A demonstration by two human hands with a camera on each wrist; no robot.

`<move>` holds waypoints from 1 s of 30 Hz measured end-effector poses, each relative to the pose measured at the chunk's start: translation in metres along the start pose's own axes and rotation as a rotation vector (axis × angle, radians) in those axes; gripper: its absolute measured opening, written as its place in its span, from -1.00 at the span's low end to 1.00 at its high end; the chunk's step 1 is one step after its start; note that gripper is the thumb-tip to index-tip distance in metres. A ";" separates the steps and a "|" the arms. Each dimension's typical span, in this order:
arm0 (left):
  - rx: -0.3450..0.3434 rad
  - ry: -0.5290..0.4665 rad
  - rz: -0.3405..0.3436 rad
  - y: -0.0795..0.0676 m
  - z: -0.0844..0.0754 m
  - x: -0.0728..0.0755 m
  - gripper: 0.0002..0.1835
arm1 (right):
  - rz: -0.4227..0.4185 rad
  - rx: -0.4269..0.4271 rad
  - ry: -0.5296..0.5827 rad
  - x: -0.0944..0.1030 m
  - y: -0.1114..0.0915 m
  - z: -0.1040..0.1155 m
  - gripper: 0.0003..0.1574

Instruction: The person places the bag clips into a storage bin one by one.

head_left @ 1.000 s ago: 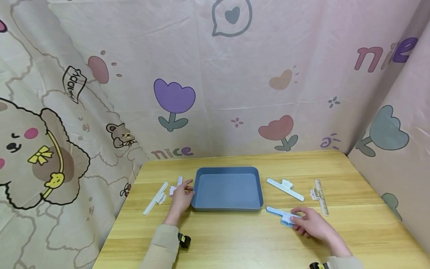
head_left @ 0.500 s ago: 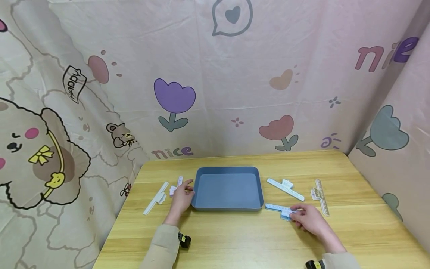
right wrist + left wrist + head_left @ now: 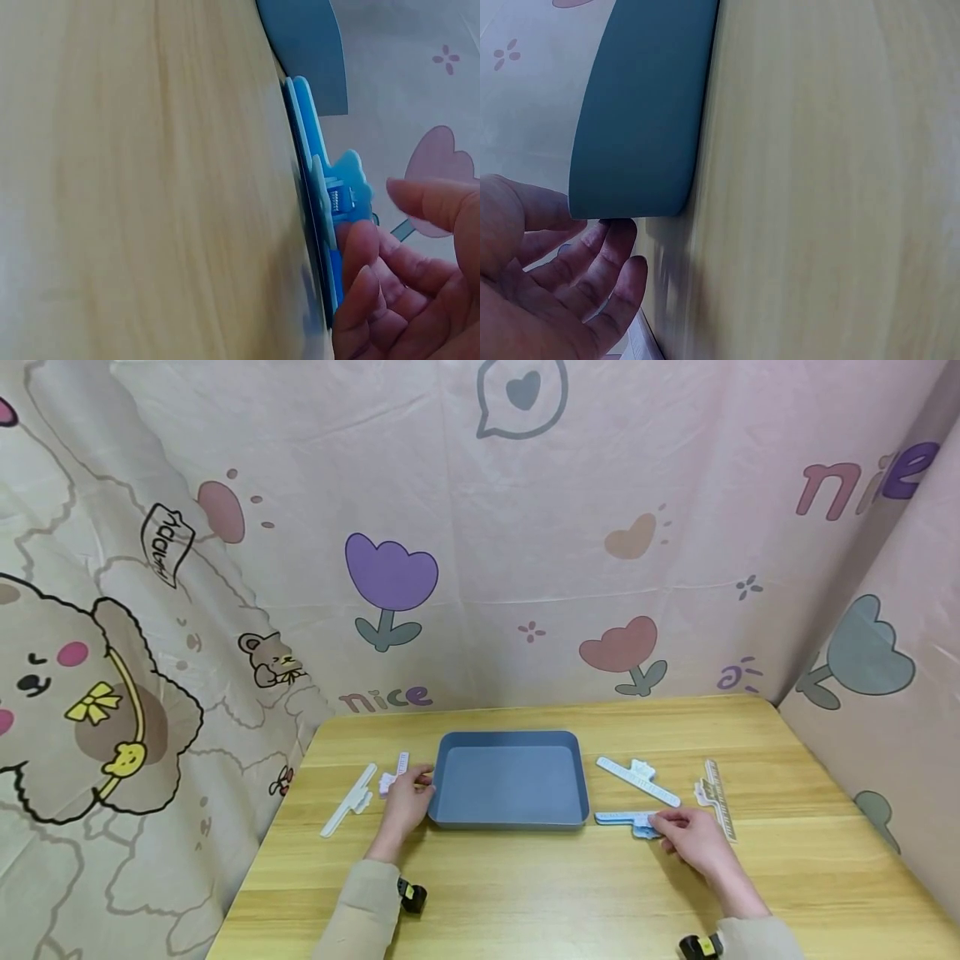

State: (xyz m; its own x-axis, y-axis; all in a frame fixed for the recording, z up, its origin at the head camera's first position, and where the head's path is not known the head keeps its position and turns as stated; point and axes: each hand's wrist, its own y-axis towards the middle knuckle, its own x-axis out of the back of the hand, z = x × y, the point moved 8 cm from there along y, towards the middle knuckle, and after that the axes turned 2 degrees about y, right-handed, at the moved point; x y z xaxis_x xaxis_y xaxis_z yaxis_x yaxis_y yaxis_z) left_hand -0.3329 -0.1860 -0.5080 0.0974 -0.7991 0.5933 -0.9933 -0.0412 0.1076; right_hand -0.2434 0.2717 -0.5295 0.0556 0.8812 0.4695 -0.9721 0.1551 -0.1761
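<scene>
Beside a shallow blue-grey tray (image 3: 510, 821), my left hand (image 3: 406, 802) rests with its fingertips at the left wall. In the left wrist view the thumb and fingers of that hand (image 3: 562, 277) meet the corner of the tray (image 3: 641, 112). A light blue bar clip (image 3: 624, 818) lies just right of the tray, its far end behind my right hand (image 3: 692, 835). The right wrist view shows the clip (image 3: 307, 127) edge-on, its lever and spring facing the camera. Loosely bent fingers (image 3: 356, 240) touch the clip there, while the thumb is apart from it.
A white clip (image 3: 348, 800) and a pink-toned clip (image 3: 387, 783) lie left of the tray. On the right are a pale clip (image 3: 637, 781) and a clear-looking clip (image 3: 717, 802). A printed curtain (image 3: 487, 635) hangs behind the wooden table (image 3: 525, 893).
My right hand has shifted slightly left and away, and the blue clip has turned from slanting to nearly level with the tray's front edge. The left hand and tray stay put.
</scene>
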 end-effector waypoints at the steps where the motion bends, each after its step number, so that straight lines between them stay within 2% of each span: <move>1: -0.004 0.002 0.002 0.000 0.000 0.000 -0.63 | -0.004 0.007 -0.007 0.000 0.001 0.001 -0.56; 8: -0.019 0.009 0.018 0.000 0.000 -0.001 -0.66 | -0.027 0.024 -0.041 0.001 0.003 0.004 -0.65; 13: -0.024 0.006 0.016 0.000 0.000 -0.001 -0.66 | -0.030 0.017 -0.023 0.003 0.002 0.005 -0.62; 24: 0.015 -0.041 0.049 0.003 0.008 -0.001 -0.63 | -0.100 0.026 0.065 0.012 0.002 0.008 -0.62; 30: 0.025 -0.073 0.050 0.002 0.009 -0.001 -0.62 | -0.118 -0.017 0.135 0.015 0.003 0.004 -0.59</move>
State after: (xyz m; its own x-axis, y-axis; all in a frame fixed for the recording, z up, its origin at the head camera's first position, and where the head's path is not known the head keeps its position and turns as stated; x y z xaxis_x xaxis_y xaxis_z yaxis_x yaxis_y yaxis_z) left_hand -0.3359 -0.1907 -0.5153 0.0441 -0.8423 0.5372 -0.9982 -0.0149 0.0587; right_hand -0.2462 0.2837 -0.5193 0.2002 0.9082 0.3676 -0.9532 0.2674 -0.1414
